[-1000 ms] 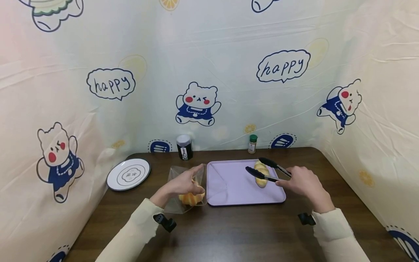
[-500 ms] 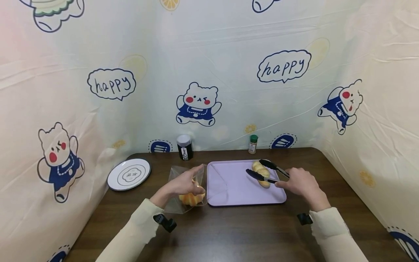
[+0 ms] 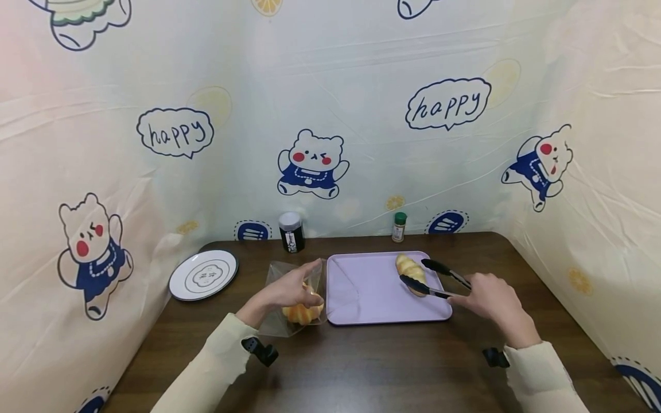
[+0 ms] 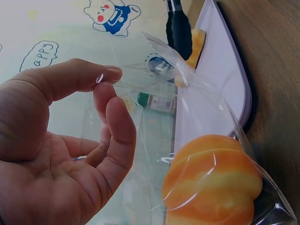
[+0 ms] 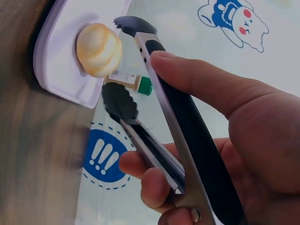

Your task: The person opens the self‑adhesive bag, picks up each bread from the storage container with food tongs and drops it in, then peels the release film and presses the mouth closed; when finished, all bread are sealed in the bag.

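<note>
My left hand (image 3: 290, 288) pinches the edge of a clear plastic bag (image 4: 154, 187) between thumb and fingertips. Inside the bag lies an orange-brown bread roll (image 4: 213, 183). My right hand (image 3: 490, 298) grips a pair of tongs (image 5: 176, 122) with black tips, thumb on one arm and fingers round the other. The tongs' tips are spread apart with nothing between them, near a pale yellow twisted bread roll (image 3: 410, 269). That roll rests on the right part of a lilac tray (image 3: 372, 298); one tong tip overlaps its near end in the head view.
A white plate (image 3: 181, 287) with a dark rim is at the left of the wooden table (image 3: 361, 367). A dark jar (image 3: 291, 235) with a pale lid and a small green-capped spice bottle (image 3: 398, 228) stand along the back, before a printed cloth.
The twisted roll has turned slightly on the tray. My right hand has drawn the tongs to the right, so the tips no longer straddle the roll. The left hand has stayed still.
</note>
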`<state>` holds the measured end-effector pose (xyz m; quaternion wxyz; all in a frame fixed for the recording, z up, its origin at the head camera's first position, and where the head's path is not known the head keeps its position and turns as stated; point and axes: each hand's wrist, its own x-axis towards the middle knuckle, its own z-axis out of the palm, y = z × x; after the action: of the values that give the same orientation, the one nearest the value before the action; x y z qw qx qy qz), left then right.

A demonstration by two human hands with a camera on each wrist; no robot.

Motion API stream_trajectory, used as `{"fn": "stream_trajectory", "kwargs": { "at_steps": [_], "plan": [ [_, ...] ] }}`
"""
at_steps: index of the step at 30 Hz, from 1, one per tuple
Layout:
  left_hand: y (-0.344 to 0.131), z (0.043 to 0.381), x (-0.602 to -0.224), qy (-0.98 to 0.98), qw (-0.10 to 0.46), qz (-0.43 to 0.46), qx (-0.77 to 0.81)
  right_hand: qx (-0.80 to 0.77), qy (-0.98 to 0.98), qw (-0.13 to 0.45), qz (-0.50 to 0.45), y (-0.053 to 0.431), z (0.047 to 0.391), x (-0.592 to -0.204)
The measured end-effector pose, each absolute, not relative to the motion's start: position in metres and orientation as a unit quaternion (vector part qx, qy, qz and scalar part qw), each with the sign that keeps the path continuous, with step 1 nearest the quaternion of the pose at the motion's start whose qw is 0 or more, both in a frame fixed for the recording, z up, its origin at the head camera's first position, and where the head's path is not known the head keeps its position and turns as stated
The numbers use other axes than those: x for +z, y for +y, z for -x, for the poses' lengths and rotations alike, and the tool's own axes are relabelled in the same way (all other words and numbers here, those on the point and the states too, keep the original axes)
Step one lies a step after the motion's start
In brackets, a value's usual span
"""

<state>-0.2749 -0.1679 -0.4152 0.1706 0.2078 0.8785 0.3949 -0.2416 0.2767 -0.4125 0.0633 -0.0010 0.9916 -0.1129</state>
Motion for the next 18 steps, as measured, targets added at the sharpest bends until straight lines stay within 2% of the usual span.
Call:
{"fn": "stream_trajectory", "kwargs": {
  "at_steps": [18],
  "plan": [
    [-0.1676,0.2741,-0.4149,0.877,0.172,-0.204,0.4,-0.094,0.994,0.048,0.006,0.2834,0.2333,-0.4209]
  ]
}}
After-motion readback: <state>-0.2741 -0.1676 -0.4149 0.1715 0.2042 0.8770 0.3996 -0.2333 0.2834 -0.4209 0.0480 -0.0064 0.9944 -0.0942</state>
